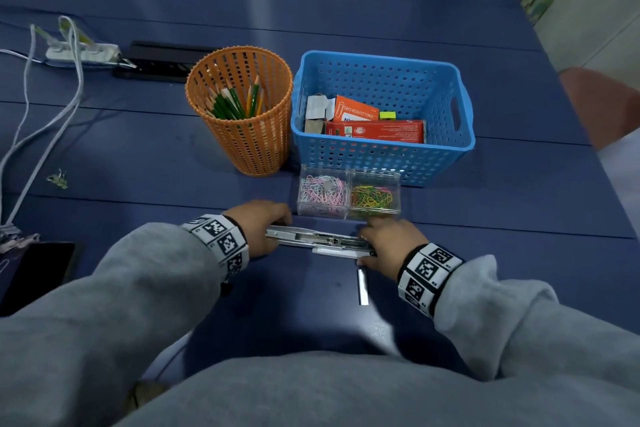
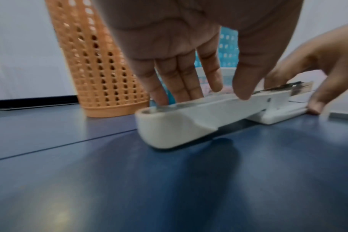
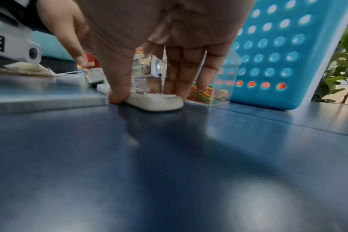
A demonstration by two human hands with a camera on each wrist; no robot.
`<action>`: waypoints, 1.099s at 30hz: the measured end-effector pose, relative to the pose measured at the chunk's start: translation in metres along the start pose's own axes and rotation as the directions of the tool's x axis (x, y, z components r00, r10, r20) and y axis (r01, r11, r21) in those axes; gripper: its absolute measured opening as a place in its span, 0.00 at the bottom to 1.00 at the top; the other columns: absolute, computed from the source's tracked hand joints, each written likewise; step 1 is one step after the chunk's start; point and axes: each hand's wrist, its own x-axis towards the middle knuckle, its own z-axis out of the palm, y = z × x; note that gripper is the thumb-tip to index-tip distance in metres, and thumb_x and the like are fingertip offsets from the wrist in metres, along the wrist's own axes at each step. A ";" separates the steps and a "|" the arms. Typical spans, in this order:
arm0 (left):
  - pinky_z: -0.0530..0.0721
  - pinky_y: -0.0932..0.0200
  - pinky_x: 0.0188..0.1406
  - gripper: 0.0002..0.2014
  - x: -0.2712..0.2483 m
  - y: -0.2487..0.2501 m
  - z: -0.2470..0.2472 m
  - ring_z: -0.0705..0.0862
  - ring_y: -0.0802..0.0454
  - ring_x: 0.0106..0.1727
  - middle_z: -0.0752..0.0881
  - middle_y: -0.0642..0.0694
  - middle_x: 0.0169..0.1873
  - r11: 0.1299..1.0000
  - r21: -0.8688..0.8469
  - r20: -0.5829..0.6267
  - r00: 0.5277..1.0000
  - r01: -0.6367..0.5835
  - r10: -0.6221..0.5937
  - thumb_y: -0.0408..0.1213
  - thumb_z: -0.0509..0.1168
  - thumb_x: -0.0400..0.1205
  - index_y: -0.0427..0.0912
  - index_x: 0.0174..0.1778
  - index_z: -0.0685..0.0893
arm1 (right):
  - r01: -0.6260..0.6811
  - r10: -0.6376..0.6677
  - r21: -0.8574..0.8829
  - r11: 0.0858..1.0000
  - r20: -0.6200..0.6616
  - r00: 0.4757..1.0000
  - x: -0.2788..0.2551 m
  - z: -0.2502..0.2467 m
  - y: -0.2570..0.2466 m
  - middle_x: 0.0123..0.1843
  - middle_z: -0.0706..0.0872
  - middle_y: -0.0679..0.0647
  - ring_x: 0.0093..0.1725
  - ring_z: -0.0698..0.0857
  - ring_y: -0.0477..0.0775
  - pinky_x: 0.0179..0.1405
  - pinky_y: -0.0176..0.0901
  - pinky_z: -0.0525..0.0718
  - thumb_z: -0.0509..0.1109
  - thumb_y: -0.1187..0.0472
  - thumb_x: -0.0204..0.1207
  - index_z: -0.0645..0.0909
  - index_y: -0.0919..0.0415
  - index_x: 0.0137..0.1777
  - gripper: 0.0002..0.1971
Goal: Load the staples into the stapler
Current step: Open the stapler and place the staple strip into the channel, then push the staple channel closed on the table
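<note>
A white stapler (image 1: 318, 241) lies opened out flat on the blue table, with its metal staple channel facing up. My left hand (image 1: 258, 222) pinches the stapler's left arm (image 2: 189, 122), thumb (image 2: 242, 87) on the near side and fingers (image 2: 181, 81) behind. My right hand (image 1: 388, 243) grips the base end (image 3: 155, 102), thumb (image 3: 117, 92) in front and fingers (image 3: 181, 78) on the far edge. A silver strip of staples (image 1: 362, 286) lies loose on the table beside my right wrist, touched by neither hand.
Just behind the stapler stands a clear two-part box of paper clips (image 1: 348, 194). An orange pencil cup (image 1: 242, 114) and a blue basket (image 1: 381, 59) holding boxes stand further back. A dark phone (image 1: 34, 270) lies at the left, with cables and a power strip (image 1: 83, 52) beyond.
</note>
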 end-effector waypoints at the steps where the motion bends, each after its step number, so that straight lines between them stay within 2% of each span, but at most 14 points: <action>1: 0.78 0.51 0.58 0.17 0.002 0.007 0.003 0.79 0.45 0.56 0.83 0.44 0.55 0.999 -0.004 0.015 0.999 -0.032 0.032 0.38 0.67 0.70 0.49 0.56 0.77 | 0.001 0.000 -0.019 1.000 0.005 1.000 0.000 0.000 0.000 0.62 0.81 0.58 0.61 0.78 0.62 0.58 0.52 0.77 0.67 0.45 0.73 0.73 0.57 0.65 0.24; 5: 0.73 0.54 0.65 0.26 0.014 0.031 0.017 0.76 0.44 0.65 0.78 0.44 0.64 0.993 -0.004 0.099 0.988 -0.116 0.116 0.39 0.68 0.71 0.51 0.66 0.71 | 0.041 -0.039 0.025 0.999 -0.050 0.998 -0.009 -0.005 0.000 0.63 0.80 0.58 0.62 0.77 0.62 0.62 0.53 0.74 0.68 0.48 0.72 0.71 0.54 0.68 0.25; 8: 0.73 0.50 0.68 0.28 0.021 0.034 0.022 0.75 0.43 0.66 0.76 0.43 0.66 0.994 -0.017 0.102 0.989 -0.110 0.111 0.40 0.68 0.72 0.53 0.69 0.69 | 0.232 -0.234 -0.035 0.972 -0.159 0.959 -0.023 -0.005 0.000 0.50 0.87 0.54 0.47 0.86 0.61 0.46 0.52 0.85 0.76 0.56 0.60 0.78 0.48 0.57 0.23; 10: 0.74 0.47 0.68 0.25 0.024 0.034 0.023 0.75 0.42 0.65 0.77 0.42 0.64 0.994 -0.023 0.094 0.990 -0.105 0.107 0.40 0.68 0.72 0.51 0.66 0.72 | 0.325 -0.345 -0.160 0.932 -0.125 0.930 -0.030 0.002 0.002 0.47 0.89 0.50 0.41 0.88 0.56 0.38 0.47 0.87 0.78 0.54 0.55 0.80 0.40 0.53 0.24; 12: 0.76 0.46 0.66 0.21 0.026 0.034 0.023 0.77 0.41 0.63 0.79 0.42 0.62 0.994 -0.035 0.083 0.991 -0.100 0.102 0.40 0.68 0.72 0.51 0.63 0.76 | 0.364 -0.392 -0.259 0.895 -0.063 0.918 -0.032 0.008 0.004 0.52 0.88 0.46 0.48 0.85 0.52 0.44 0.44 0.85 0.77 0.50 0.54 0.79 0.32 0.52 0.24; 14: 0.76 0.48 0.65 0.19 0.026 0.034 0.022 0.78 0.41 0.62 0.80 0.41 0.60 0.994 -0.043 0.076 0.992 -0.101 0.104 0.40 0.68 0.73 0.51 0.61 0.78 | 0.389 -0.421 -0.286 0.876 -0.056 0.905 -0.031 0.014 0.006 0.60 0.86 0.44 0.59 0.76 0.52 0.57 0.50 0.73 0.72 0.47 0.58 0.79 0.31 0.51 0.19; 16: 0.76 0.51 0.64 0.19 0.027 0.032 0.022 0.79 0.42 0.61 0.81 0.41 0.59 0.993 -0.054 0.074 0.992 -0.101 0.105 0.40 0.68 0.73 0.51 0.61 0.79 | 0.386 -0.420 -0.294 0.874 -0.061 0.905 -0.029 0.016 0.004 0.63 0.85 0.43 0.63 0.69 0.53 0.61 0.52 0.63 0.75 0.46 0.56 0.81 0.32 0.46 0.16; 20: 0.76 0.50 0.63 0.19 0.026 0.028 0.021 0.79 0.43 0.60 0.81 0.41 0.58 0.993 -0.071 0.072 0.992 -0.095 0.100 0.40 0.68 0.73 0.52 0.61 0.79 | 0.399 -0.427 -0.282 0.872 -0.040 0.904 -0.027 0.017 0.004 0.60 0.87 0.44 0.63 0.69 0.53 0.61 0.53 0.62 0.81 0.44 0.48 0.84 0.39 0.36 0.15; 22: 0.77 0.49 0.64 0.18 0.025 0.026 0.021 0.79 0.43 0.59 0.81 0.42 0.57 0.993 -0.082 0.070 0.993 -0.088 0.093 0.40 0.68 0.73 0.52 0.60 0.80 | 0.411 -0.449 -0.268 0.871 -0.099 0.888 -0.027 0.020 0.007 0.58 0.88 0.44 0.63 0.69 0.52 0.60 0.53 0.62 0.80 0.44 0.49 0.83 0.41 0.35 0.14; 24: 0.77 0.50 0.64 0.18 0.023 0.024 0.022 0.80 0.44 0.59 0.82 0.43 0.57 0.992 -0.096 0.058 0.994 -0.084 0.090 0.39 0.68 0.73 0.52 0.59 0.80 | 0.442 -0.472 -0.188 0.877 -0.169 0.865 -0.029 0.023 0.010 0.55 0.89 0.44 0.61 0.72 0.51 0.61 0.52 0.68 0.76 0.46 0.57 0.83 0.43 0.38 0.10; 27: 0.77 0.52 0.63 0.18 0.020 0.020 0.025 0.80 0.44 0.59 0.83 0.43 0.58 0.990 -0.119 0.045 0.995 -0.080 0.086 0.39 0.68 0.73 0.50 0.59 0.80 | 0.431 -0.401 0.077 0.899 -0.253 0.881 -0.035 0.012 0.012 0.46 0.90 0.52 0.48 0.84 0.56 0.48 0.50 0.86 0.63 0.50 0.68 0.80 0.51 0.43 0.09; 28: 0.77 0.52 0.63 0.18 0.020 0.020 0.025 0.80 0.44 0.59 0.83 0.43 0.57 0.989 -0.123 0.046 0.995 -0.077 0.083 0.39 0.68 0.73 0.50 0.59 0.80 | 0.391 -0.332 0.179 0.903 -0.288 0.898 -0.036 0.005 0.013 0.43 0.90 0.55 0.43 0.86 0.59 0.45 0.50 0.87 0.60 0.50 0.70 0.81 0.54 0.44 0.11; 30: 0.77 0.52 0.63 0.18 0.020 0.020 0.025 0.80 0.44 0.59 0.83 0.43 0.57 0.990 -0.126 0.048 0.996 -0.067 0.073 0.39 0.68 0.73 0.51 0.59 0.80 | 0.284 -0.174 0.300 0.911 -0.345 0.922 -0.033 -0.008 0.014 0.42 0.89 0.58 0.43 0.85 0.62 0.45 0.51 0.85 0.62 0.52 0.73 0.81 0.57 0.47 0.12; 33: 0.77 0.50 0.64 0.18 0.020 0.022 0.024 0.79 0.45 0.60 0.82 0.43 0.59 0.993 -0.105 0.062 0.996 -0.050 0.056 0.39 0.68 0.73 0.52 0.60 0.79 | 0.158 -0.067 0.294 0.943 -0.297 0.952 -0.023 -0.017 0.011 0.47 0.88 0.60 0.49 0.83 0.63 0.49 0.54 0.83 0.67 0.58 0.75 0.81 0.61 0.49 0.08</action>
